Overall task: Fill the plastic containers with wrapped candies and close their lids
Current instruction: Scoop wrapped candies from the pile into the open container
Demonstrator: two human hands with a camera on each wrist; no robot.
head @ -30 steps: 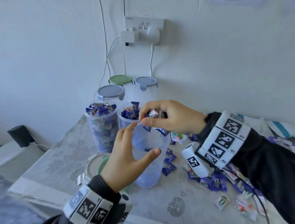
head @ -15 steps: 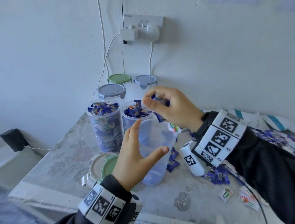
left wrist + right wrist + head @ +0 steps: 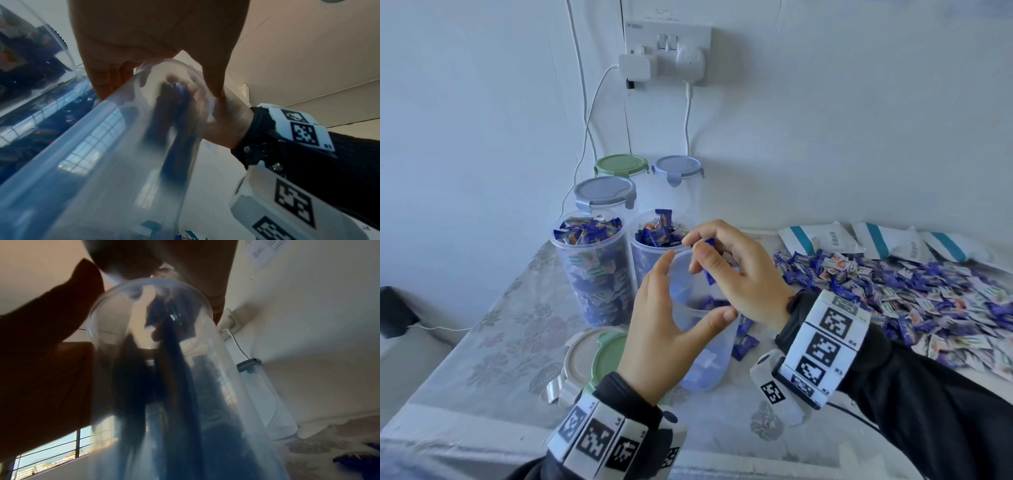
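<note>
1. Left hand point(image 3: 657, 337) wraps thumb and forefinger around the upper wall of a clear container point(image 3: 705, 363), which stands open-topped on the table point(image 3: 482, 342), near its front edge.
2. Right hand point(image 3: 736, 274) is over the container mouth, fingertips pinching blue-wrapped candies point(image 3: 707, 260). One wrapper hangs down inside the rim.
3. Both wrist views show dark blue streaks inside the container point(image 3: 102, 162); too blurred to tell how many pieces.
4. A few candies lie at the container bottom, seen through the wall in the head view.
5. Just behind it stand two filled containers, both lidless: left one point(image 3: 594, 267) and right one point(image 3: 650, 246), each heaped to the rim.
6. Behind those, three lidded containers stand against the wall: grey lid point(image 3: 604, 192), green lid point(image 3: 621, 164), blue-grey lid point(image 3: 678, 168).
7. Two loose lids, a clear one point(image 3: 582, 356) and a green one point(image 3: 609, 356), lie flat on the table, to the left of the held container, overlapping.
8. Large candy pile point(image 3: 893, 291) covers the table to the right, with white-and-teal bags point(image 3: 822, 238) behind it.
9. Some stray candies point(image 3: 744, 342) lie just beside the container base.
</note>
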